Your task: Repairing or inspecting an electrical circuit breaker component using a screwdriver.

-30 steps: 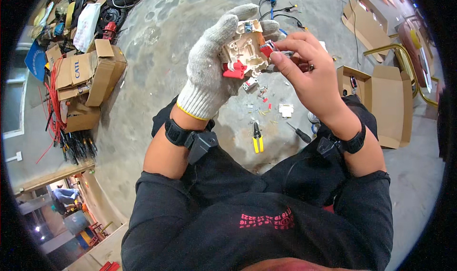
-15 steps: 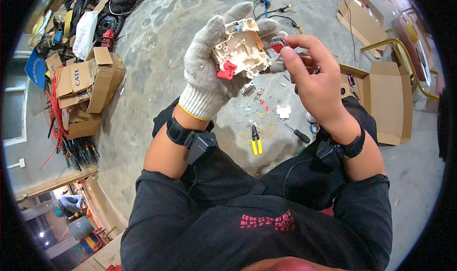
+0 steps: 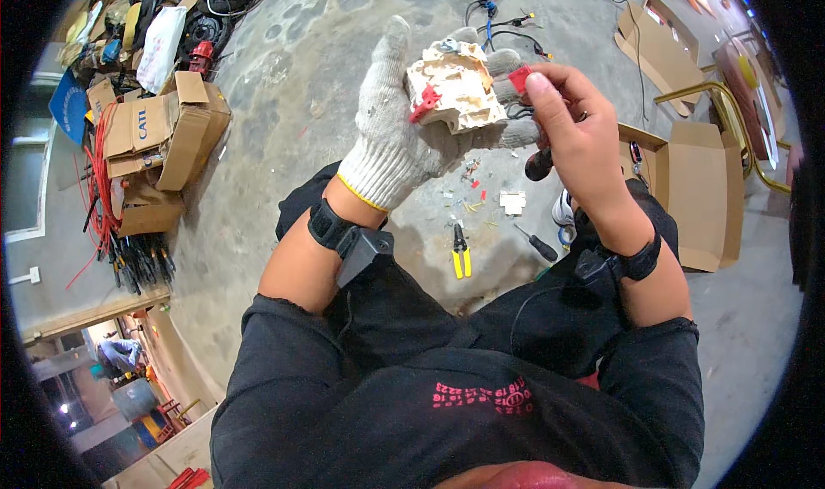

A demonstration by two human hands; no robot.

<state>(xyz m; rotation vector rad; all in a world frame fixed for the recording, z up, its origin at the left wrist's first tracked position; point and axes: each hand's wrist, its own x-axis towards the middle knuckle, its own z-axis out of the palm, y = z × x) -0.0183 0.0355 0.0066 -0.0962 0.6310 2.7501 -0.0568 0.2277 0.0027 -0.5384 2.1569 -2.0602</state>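
Housing [image 3: 460, 89] resting on left hand [image 3: 394, 121], fingers spread; red piece [image 3: 519, 79], pinched in right hand [image 3: 577, 115], now clear at three o'clock, apparently separate.

Our boxy cream plastic case [image 3: 460, 87] lies on our white-gloved left hand [image 3: 388, 118], left of a small red plastic piece [image 3: 519, 79].

Cream plastic housing [image 3: 468, 83], hollowed and ridged, with a red part [image 3: 424, 104] at its near left side. Rests tilted on the gloved left hand [image 3: 385, 132]. Just to the right, a small red piece [image 3: 520, 78], pinched between thumb and forefinger of the right hand [image 3: 586, 132]. Nearer, a dark tool handle [image 3: 539, 164], jutting from that hand's curled fingers.
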